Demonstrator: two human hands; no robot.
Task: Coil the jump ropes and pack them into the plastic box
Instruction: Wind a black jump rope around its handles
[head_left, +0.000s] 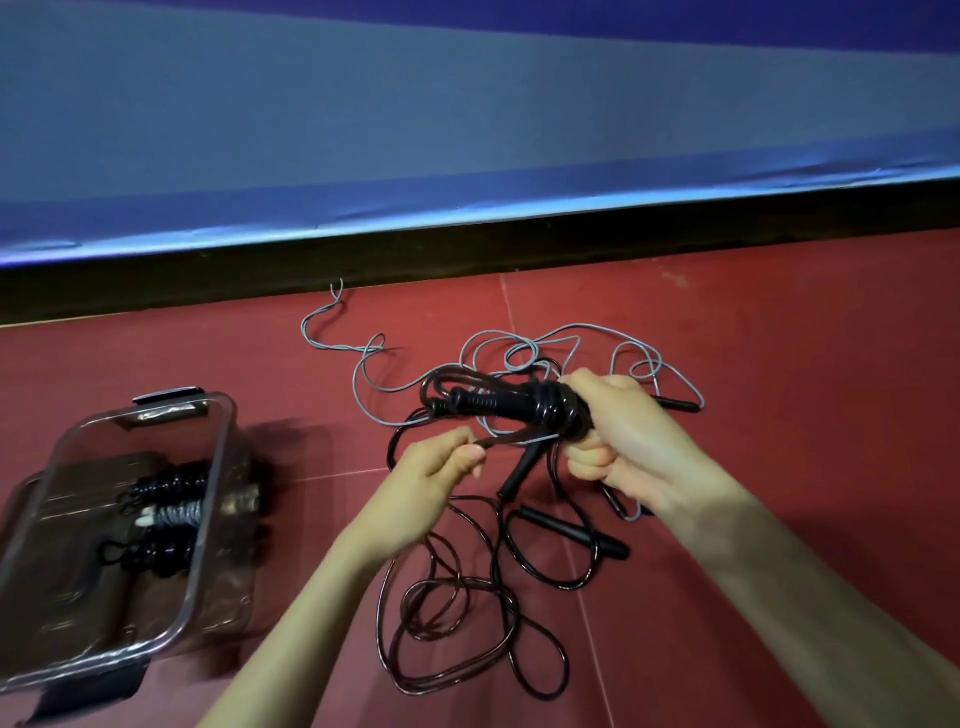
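- Right hand (631, 441): fist wrapped tight around one end of a black bundle (511, 408), a pair of ribbed handles with rope wound over them; the wound turns sit just beside the knuckles and the handles stick out to the left of the grip.
- Left hand (441, 467): thumb and fingers pressed together on a free run of the black rope (498, 441), which stretches from this pinch across to the bundle in the right fist.
- The two grips are near each other but apart, with the taut piece of rope between them.
- Below both grips, the slack of the black rope lies in loose loops (457, 634) on the red floor (779, 338).
- Two loose black handles (571, 535) lie on the floor just under the right fist.
- Beyond the grips, a grey rope (363, 374) sprawls uncoiled on the floor, partly behind the bundle; one of its black handles (678, 404) shows past the right hand.
- Well left of the left hand stands the clear box (221, 457), open, with three wound ropes inside: black (174, 483), grey (179, 514), black (156, 553).
- A dark skirting (467, 254) and a blue wall (467, 104) close the scene behind.
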